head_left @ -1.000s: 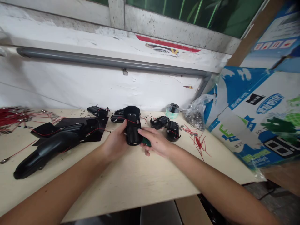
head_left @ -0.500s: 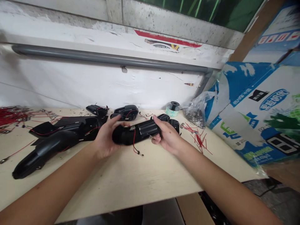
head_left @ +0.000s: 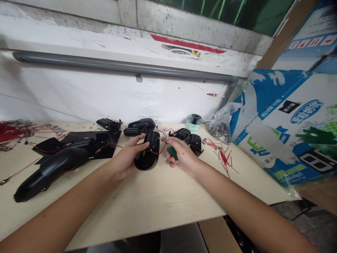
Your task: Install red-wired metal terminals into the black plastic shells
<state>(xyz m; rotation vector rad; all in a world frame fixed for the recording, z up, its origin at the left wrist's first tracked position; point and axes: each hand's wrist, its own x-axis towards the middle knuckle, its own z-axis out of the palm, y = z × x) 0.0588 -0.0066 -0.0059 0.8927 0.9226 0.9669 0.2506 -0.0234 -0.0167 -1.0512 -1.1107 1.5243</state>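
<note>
My left hand (head_left: 129, 156) grips a black plastic housing (head_left: 150, 151) with battery slots and a thin red wire, its lower end near the tabletop. My right hand (head_left: 183, 156) is apart from that housing, to its right, with a small green board (head_left: 171, 153) pinched against its fingers. Close beyond the right hand lie two more black housings (head_left: 195, 144) with red wires. Another black housing (head_left: 139, 126) lies beyond the left fingers.
The pale wooden table (head_left: 163, 196) holds long black shells (head_left: 50, 168) on a black sheet (head_left: 105, 147), red wire bundles (head_left: 13, 131), red wire cuttings (head_left: 223, 158), a tape spool (head_left: 193, 123) and a bag of metal parts (head_left: 219, 131). A printed carton (head_left: 289, 123) stands at right.
The black housing has turned from lying crosswise between both hands to upright in my left hand. My right hand has let go of it and moved right, and the green board shows again.
</note>
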